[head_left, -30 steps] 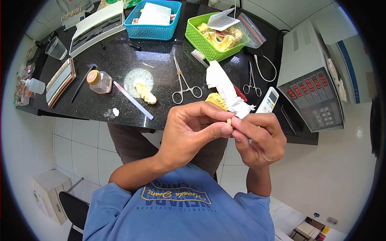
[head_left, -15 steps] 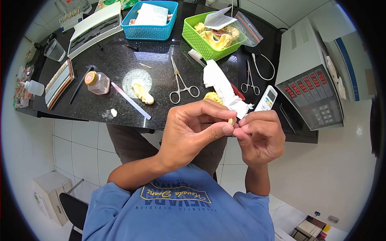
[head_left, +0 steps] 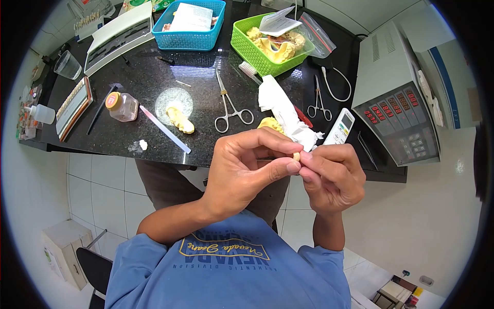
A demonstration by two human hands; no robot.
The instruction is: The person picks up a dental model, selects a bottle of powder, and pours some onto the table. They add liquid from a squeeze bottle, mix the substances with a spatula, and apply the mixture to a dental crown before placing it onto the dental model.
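My left hand pinches a small cream dental crown between thumb and index finger, above the table's near edge. My right hand meets it from the right, its fingers curled and closed, with the index fingertip pressed against the crown. The fingers cover most of the crown. Just beyond the hands lie a yellow dental cast, partly hidden, and a crumpled white tissue. Further left, another yellow cast piece rests on a round, whitish disc.
Locking forceps, a second pair, a brush, a jar and a remote lie around. A green basket of casts and a blue basket stand behind. A furnace with red digits is at right.
My right index fingertip has moved up and left onto the crown. The crown has turned slightly in my left fingers. The table's things appear a little further left in view.
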